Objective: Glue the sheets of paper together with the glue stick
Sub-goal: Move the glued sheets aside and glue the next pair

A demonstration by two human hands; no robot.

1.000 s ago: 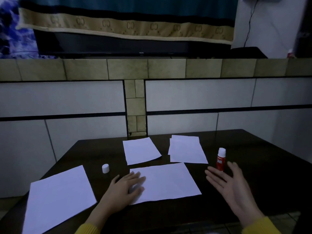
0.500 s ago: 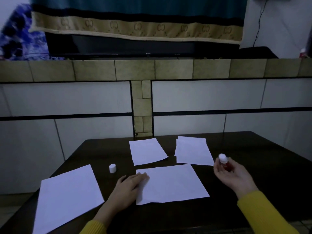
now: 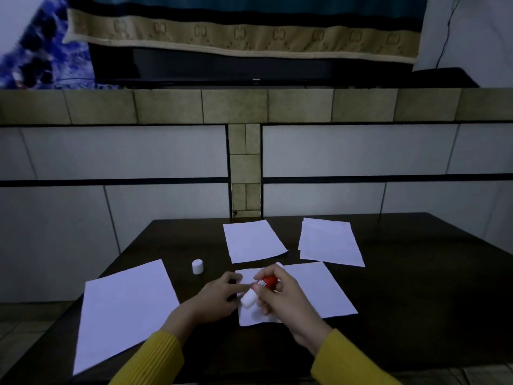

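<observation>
Both hands are busy: my right hand (image 3: 280, 297) grips the red-and-white glue stick (image 3: 259, 290), my left hand (image 3: 219, 297) presses flat on the white paper sheet (image 3: 313, 290). Spreading comes next, I reckon, needing steady strokes.

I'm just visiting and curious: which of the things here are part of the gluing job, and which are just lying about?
Part of the job:
- glue stick, gripped by the right hand
- middle sheet, pressed by the left hand
- large left sheet
- two far sheets
- white cap, off the stick

Just lying about:
- patterned cloth
- tiled ledge
</observation>
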